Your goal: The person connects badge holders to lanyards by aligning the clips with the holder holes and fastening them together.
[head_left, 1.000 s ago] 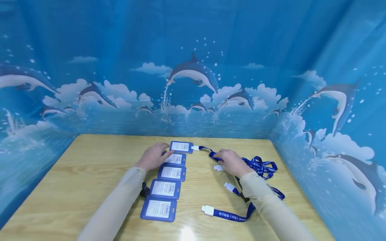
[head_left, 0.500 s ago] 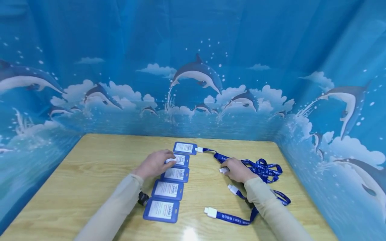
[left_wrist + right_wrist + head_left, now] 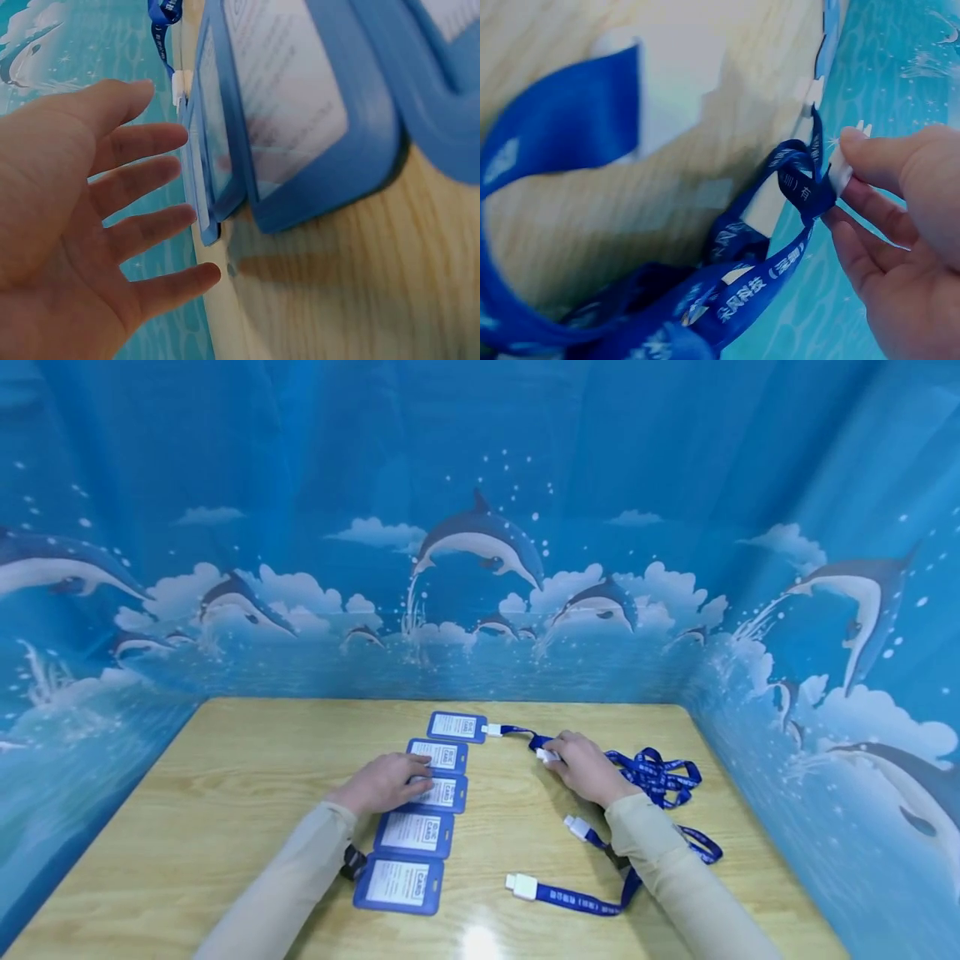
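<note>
A column of blue ID card holders lies on the wooden table. The farthest card holder (image 3: 457, 727) is joined by a white clip (image 3: 492, 730) to a blue lanyard. My left hand (image 3: 382, 783) hovers at the left side of the second card holder (image 3: 448, 757) and the third card holder (image 3: 447, 793). Its fingers are spread and grip nothing in the left wrist view. With thumb and fingertips, my right hand (image 3: 588, 768) pinches the white clip (image 3: 841, 172) of another blue lanyard (image 3: 765, 281). That clip is raised off the table.
A pile of blue lanyards (image 3: 656, 777) lies beyond the right hand. Two more white clips, one farther (image 3: 577, 827) and one nearer (image 3: 522, 886), rest near the right forearm. The nearer card holders (image 3: 397, 883) lie by the left forearm. A dolphin-print curtain (image 3: 480, 635) surrounds the table (image 3: 247, 760).
My left hand has moved from the farthest card holders toward the second and third. My right hand has left the farthest card's lanyard, taken another lanyard's white clip and lifted it.
</note>
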Tool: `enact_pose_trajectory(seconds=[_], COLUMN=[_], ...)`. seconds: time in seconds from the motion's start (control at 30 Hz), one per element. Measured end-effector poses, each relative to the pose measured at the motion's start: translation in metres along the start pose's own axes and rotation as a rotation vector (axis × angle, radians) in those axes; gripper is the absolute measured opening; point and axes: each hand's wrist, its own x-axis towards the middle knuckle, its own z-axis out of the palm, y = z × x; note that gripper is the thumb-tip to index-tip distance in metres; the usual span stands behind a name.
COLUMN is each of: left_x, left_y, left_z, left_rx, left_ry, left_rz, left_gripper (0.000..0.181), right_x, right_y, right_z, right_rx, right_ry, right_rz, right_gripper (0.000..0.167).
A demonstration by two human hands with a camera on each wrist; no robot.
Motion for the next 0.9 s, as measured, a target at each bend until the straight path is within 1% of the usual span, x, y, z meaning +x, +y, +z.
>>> enact_pose_trajectory(seconds=[0.17, 0.33, 0.5, 0.63, 0.73, 0.9], left_x=[0.0, 0.001, 0.002, 0.004, 0.005, 0.008], left_y=[0.001, 0.002, 0.003, 0.004, 0.006, 0.009], left_z=[0.003, 0.006, 0.008, 0.008, 0.009, 0.008], left_rx=[0.02, 0.038, 0.036, 0.035, 0.04, 0.062], left_ry=[-0.043, -0.041, -0.048, -0.07, -0.088, -0.1], left_rz=[-0.018, -0.015, -0.053, -0.089, -0.108, -0.109], left_gripper=[0.036, 0.039, 0.048, 0.058, 0.061, 0.062], right_x=[0.007, 0.012, 0.017, 0.021, 0.023, 0.024], right_y=[-0.005, -0.012, -0.02, -0.025, -0.027, -0.028], right_z=[-0.004, -0.006, -0.008, -0.009, -0.009, -0.008], right_rx=[0.012, 0.019, 0.032, 0.038, 0.037, 0.043], right_ry=[0.034, 0.055, 0.042, 0.029, 0.028, 0.029], right_rz=[-0.031, -0.054, -0.066, -0.065, -0.068, -0.082], right_gripper=[0.031, 0.032, 0.032, 0.032, 0.031, 0.031])
